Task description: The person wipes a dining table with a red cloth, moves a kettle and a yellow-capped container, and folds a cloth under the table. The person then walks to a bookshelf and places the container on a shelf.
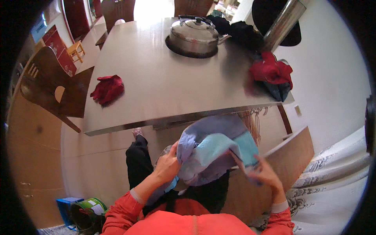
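Note:
A blue-grey garment (218, 123) with light turquoise panels is spread between my hands above my lap, just in front of the table's near edge. My left hand (168, 168) grips a bunched fold at its left side. At the opposite side, my right hand (266, 174), slightly blurred, holds the garment's edge between the fingers. The cloth hangs in loose folds and hides part of my lap. More fabric lies under my left wrist; what it belongs to is unclear.
On the table (147, 76) are a crumpled dark red cloth (108, 89), a metal kettle (194, 36) on a dark base, and red and grey cloths (271, 72) near a metal pipe (283, 26). A wooden chair (44, 76) stands left. A green bucket (91, 210) is at lower left.

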The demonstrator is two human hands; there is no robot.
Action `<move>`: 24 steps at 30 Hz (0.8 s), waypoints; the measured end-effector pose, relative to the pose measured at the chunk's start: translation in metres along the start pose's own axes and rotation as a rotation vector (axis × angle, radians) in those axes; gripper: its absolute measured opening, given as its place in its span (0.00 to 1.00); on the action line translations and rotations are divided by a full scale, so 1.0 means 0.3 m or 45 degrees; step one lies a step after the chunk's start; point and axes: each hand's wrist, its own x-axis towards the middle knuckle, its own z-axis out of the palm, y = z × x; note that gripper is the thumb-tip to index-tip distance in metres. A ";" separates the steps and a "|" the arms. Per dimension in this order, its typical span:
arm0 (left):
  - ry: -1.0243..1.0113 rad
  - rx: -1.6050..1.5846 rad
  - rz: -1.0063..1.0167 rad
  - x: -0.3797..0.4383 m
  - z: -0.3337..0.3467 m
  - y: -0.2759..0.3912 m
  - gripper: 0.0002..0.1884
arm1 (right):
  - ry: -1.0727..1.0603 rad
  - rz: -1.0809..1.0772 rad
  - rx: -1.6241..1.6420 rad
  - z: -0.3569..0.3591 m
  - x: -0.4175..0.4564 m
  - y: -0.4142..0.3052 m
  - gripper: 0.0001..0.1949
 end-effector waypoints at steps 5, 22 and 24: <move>0.027 -0.182 -0.019 0.102 0.052 -0.144 0.22 | -0.124 -0.043 -1.160 0.112 0.068 0.211 0.22; 0.594 0.277 0.064 0.214 0.194 -0.265 0.20 | 1.494 -1.044 1.153 0.258 0.399 -0.317 0.20; 0.530 0.119 0.002 0.199 0.184 -0.274 0.22 | 1.538 -1.013 0.894 0.352 0.466 -0.302 0.20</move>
